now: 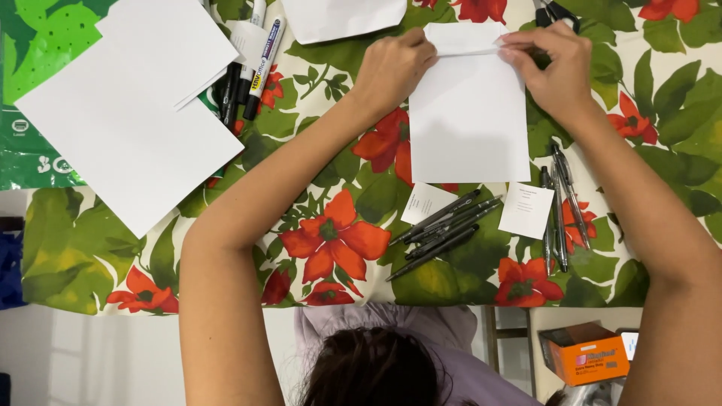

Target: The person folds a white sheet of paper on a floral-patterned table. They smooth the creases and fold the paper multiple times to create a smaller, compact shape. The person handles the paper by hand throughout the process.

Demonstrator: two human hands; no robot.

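While both hands press along the top edge of the white paper sheet point(468, 120), the step in hand appears to be the creasing of a narrow folded flap point(465, 39) at the sheet's far edge. The sheet lies flat on the desk point(331, 173), upper centre of the frame, on a floral cloth of red flowers and green leaves. The left hand point(392, 68) rests at the flap's left end, fingers curled and pressed together on the fold. The right hand point(553, 66) holds the flap's right end, thumb and fingertips pinching the paper edge.

In judgement, the next move calls for even pressure drawn along the crease, with the sheet kept square so the fold does not skew.

Near the sheet's lower edge lie a cluster of black pens point(444, 229) and two small white cards point(526, 210). A second group of pens point(560, 203) lies at the right. Larger white sheets point(128, 128) and several markers point(252, 60) occupy the upper left.

Limits of view: the fingertips of both hands are partly hidden behind the knuckles, so exact contact on the crease is hard to make out. A dark object at the top edge, right of centre, possibly scissors point(553, 10), is cut off. An orange box point(585, 353) at lower right lies below desk level.
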